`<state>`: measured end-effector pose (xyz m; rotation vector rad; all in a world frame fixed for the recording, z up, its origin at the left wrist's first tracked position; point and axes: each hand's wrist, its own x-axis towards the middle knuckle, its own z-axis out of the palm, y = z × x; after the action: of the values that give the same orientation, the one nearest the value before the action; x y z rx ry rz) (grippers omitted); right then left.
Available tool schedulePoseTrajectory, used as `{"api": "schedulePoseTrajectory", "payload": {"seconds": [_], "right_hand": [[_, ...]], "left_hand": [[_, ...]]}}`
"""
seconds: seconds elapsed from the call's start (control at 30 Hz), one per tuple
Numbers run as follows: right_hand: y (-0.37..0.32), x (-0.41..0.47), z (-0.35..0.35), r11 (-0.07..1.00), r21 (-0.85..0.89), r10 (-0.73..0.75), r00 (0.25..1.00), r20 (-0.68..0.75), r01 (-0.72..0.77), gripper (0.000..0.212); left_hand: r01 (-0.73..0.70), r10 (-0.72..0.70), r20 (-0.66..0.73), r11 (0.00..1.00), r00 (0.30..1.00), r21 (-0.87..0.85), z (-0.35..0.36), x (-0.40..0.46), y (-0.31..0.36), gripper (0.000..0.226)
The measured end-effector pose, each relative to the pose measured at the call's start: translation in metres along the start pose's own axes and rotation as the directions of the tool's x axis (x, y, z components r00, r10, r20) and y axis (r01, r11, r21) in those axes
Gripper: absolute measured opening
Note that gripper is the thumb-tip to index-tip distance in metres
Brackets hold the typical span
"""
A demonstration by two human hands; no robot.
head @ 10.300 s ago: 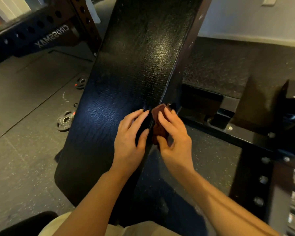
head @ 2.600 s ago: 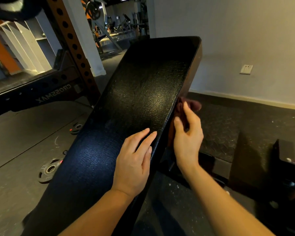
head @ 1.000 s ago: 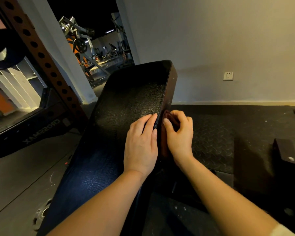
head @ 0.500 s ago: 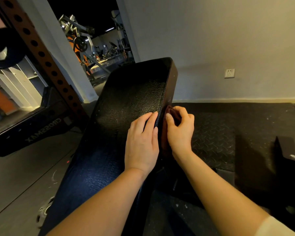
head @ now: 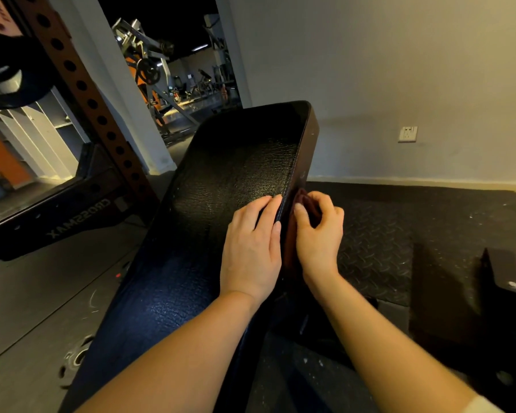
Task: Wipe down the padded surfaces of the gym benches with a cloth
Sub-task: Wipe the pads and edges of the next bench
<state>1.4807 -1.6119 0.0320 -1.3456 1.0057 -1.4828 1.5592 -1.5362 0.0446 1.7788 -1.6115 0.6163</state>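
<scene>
You are wiping the right side edge of the inclined bench pad (head: 233,180). Your left hand (head: 251,248) lies flat on top, fingers straight; your right hand (head: 319,234), at its 3 o'clock, grips the dark red cloth (head: 306,201) against the edge. Next, slide toward 12 o'clock, keeping pressure.

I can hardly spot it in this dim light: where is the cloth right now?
In the head view, the dark red cloth is gripped in the right hand, pressed against the right side edge of the black bench pad, beside the left hand.
</scene>
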Motion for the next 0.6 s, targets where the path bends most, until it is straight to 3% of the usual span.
{"api": "schedulePoseTrajectory", "payload": {"seconds": [0.17,0.3,0.47,0.6], "right_hand": [[0.007,-0.050,-0.005,0.997,0.031,-0.076,0.997,0.034,0.075,0.023],[-0.002,-0.015,-0.001,0.995,0.008,-0.099,0.995,0.011,0.098,0.021],[-0.021,0.013,0.009,0.997,0.062,-0.051,0.997,-0.058,0.054,0.032],[-0.013,-0.015,-0.002,0.992,0.051,-0.115,0.993,0.016,0.114,0.037]], "left_hand": [[0.025,-0.025,0.012,1.000,1.000,0.010,-0.001,0.001,0.003,0.047],[0.011,-0.012,0.037,1.000,0.999,0.029,-0.002,0.001,0.001,0.047],[-0.001,-0.018,0.241,0.997,0.970,0.075,-0.004,0.008,0.002,0.059],[-0.004,-0.036,0.371,0.994,0.928,0.108,-0.007,0.015,-0.001,0.060]]}}
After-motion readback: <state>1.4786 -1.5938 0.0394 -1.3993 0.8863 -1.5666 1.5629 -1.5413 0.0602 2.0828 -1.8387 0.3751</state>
